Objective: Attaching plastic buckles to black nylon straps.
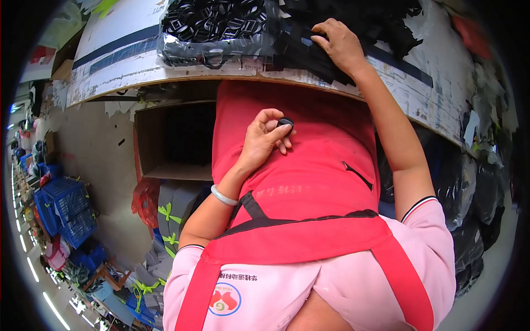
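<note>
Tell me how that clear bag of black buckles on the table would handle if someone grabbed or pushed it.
The bag looks soft and crinkled, so it would likely sag and shift rather than lift stiffly. Packed full of buckles, it is probably heavy for its size. Its glossy film may be slippery, and pushed across the table it would likely slide, not roll.

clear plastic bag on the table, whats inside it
The clear plastic bag on the table is packed with black plastic buckles. Only the outer layer shows; deeper ones are covered. The right hand rests on black straps beside it.
</note>
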Action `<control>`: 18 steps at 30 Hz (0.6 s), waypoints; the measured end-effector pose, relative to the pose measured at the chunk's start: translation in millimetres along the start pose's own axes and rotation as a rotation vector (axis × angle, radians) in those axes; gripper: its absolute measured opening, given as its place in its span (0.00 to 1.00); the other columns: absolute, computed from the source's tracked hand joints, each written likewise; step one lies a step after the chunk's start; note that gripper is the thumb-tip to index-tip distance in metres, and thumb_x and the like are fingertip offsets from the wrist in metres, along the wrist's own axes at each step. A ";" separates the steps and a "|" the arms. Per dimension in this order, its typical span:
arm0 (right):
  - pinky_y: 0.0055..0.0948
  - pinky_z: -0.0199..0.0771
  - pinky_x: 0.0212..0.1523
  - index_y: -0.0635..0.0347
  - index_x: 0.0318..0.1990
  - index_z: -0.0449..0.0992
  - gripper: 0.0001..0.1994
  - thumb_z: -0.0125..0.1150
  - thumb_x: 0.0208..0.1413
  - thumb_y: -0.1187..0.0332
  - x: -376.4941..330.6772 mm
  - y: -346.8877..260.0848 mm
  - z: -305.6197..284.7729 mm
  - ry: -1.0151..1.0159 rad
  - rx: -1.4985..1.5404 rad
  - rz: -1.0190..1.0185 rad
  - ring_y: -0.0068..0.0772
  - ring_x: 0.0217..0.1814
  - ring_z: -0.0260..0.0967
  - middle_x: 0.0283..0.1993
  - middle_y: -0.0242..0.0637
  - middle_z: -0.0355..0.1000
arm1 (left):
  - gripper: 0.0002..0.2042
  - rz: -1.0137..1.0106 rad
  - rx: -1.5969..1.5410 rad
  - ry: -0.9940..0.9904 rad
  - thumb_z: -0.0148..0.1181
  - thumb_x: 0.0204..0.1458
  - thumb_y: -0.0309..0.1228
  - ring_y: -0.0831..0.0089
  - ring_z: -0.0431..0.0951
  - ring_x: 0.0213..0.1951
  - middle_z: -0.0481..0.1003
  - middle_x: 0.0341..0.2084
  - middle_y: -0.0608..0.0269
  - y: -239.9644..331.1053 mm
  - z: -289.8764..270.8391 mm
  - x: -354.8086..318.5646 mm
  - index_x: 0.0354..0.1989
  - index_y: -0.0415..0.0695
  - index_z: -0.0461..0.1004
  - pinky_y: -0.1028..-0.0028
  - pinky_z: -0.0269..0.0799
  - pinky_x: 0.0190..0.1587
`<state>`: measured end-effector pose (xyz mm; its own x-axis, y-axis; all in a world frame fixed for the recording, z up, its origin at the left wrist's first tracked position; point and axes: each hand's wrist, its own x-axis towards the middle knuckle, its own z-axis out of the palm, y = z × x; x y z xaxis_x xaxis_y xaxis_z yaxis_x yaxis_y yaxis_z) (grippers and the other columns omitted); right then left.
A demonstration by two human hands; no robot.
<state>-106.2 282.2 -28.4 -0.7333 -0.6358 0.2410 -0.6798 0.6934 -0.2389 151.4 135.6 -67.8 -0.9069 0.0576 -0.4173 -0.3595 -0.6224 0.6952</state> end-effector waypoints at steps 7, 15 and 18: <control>0.35 0.69 0.49 0.56 0.42 0.75 0.12 0.64 0.51 0.64 0.3 6.6 -3.0 -0.019 0.058 0.010 0.38 0.48 0.69 0.40 0.34 0.72 | 0.08 0.067 0.042 0.054 0.61 0.54 0.24 0.74 0.78 0.25 0.74 0.28 0.61 -3.8 -4.1 2.5 0.37 0.39 0.67 0.78 0.78 0.28; 0.28 0.71 0.43 0.61 0.39 0.76 0.08 0.62 0.54 0.69 -2.2 -38.9 -55.4 0.198 0.174 -0.166 0.32 0.41 0.72 0.36 0.34 0.73 | 0.05 0.164 -0.047 0.147 0.58 0.56 0.23 0.71 0.80 0.34 0.75 0.33 0.58 -7.3 -2.5 2.6 0.37 0.37 0.69 0.73 0.81 0.35; 0.26 0.71 0.43 0.59 0.41 0.77 0.07 0.61 0.56 0.68 -31.7 -80.6 -68.9 -0.014 0.737 -0.010 0.25 0.41 0.73 0.36 0.35 0.75 | 0.05 0.160 -0.004 0.188 0.58 0.56 0.23 0.72 0.80 0.32 0.76 0.33 0.58 -6.6 -3.5 0.6 0.39 0.36 0.71 0.74 0.80 0.35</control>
<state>-27.1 269.8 48.0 -0.7240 -0.6483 0.2357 -0.5167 0.2833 -0.8080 154.1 137.0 -74.7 -0.8953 -0.1881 -0.4039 -0.2134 -0.6147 0.7593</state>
